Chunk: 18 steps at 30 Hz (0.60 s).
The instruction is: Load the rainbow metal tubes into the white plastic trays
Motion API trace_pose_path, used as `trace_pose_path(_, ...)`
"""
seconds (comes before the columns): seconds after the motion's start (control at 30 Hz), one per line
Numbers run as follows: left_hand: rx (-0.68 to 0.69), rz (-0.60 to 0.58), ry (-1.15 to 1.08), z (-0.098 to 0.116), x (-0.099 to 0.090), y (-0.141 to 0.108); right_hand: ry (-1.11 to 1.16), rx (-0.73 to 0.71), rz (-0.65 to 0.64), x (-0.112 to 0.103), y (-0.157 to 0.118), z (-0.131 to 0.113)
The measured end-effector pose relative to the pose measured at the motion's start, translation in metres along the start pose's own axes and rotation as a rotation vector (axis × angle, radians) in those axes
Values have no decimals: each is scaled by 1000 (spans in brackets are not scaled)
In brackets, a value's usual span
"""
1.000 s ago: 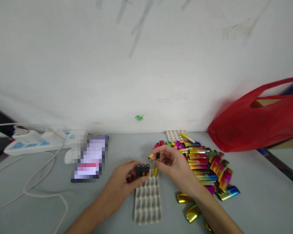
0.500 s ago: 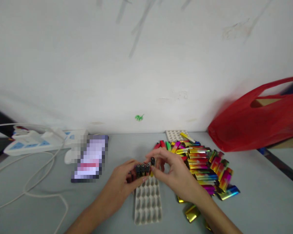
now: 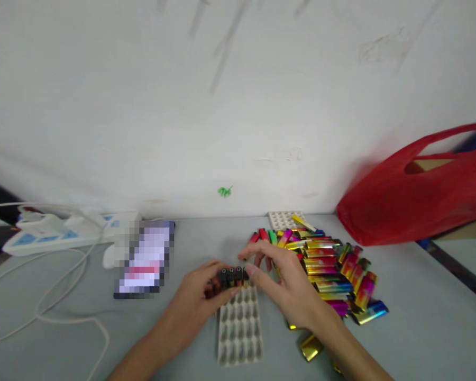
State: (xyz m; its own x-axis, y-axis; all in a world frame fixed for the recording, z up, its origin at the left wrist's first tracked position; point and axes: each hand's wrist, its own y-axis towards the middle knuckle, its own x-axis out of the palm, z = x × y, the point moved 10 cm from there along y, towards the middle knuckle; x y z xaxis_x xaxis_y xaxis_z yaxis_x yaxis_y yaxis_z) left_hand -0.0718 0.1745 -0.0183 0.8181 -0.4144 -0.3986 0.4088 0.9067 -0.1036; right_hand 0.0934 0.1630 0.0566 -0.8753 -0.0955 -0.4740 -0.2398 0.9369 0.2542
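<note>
My left hand [image 3: 200, 288] is closed around the left end of a row of lighters [image 3: 231, 274] with black tops, its thumb in front and its fingers behind. They stand upright at the far end of a pale tray [image 3: 240, 332] with rows of oval slots. At the right end of the row, my right hand [image 3: 275, 275] has its thumb and index finger apart, the thumb tip beside the last lighter [image 3: 246, 273] and partly covering it. Whether the thumb touches it, I cannot tell. The nearer slots of the tray show no lighters.
Many shiny coloured lighters [image 3: 320, 263] lie heaped to the right, and another slotted tray [image 3: 280, 219] is behind them by the wall. A red bag [image 3: 412, 196] stands at the far right. On the left are a phone [image 3: 146, 256], a power strip [image 3: 47, 238] and loose white cables [image 3: 63, 318].
The lighter at the right end has gone down level with the others in the row. My right thumb and index finger have come apart above it. The left hand stays in place.
</note>
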Motion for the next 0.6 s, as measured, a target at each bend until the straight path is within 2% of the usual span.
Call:
trace_pose_path(0.07,-5,3,23,2,-1,-1,-162,2,142,-16,2,6)
trace_pose_path(0.17,-10,6,37,4,-2,-1,-573,43,309,-35,3,16)
trace_pose_path(0.23,-9,4,37,5,-2,-2,-808,106,349,-41,3,25)
trace_pose_path(0.3,-3,3,34,6,-2,-2,-945,161,345,-42,1,33)
trace_pose_path(0.47,-2,5,33,6,-2,-2,-1042,154,320,-37,-1,38)
trace_pose_path(0.6,-3,-10,29,5,-1,-1,-982,196,310,-40,-1,44)
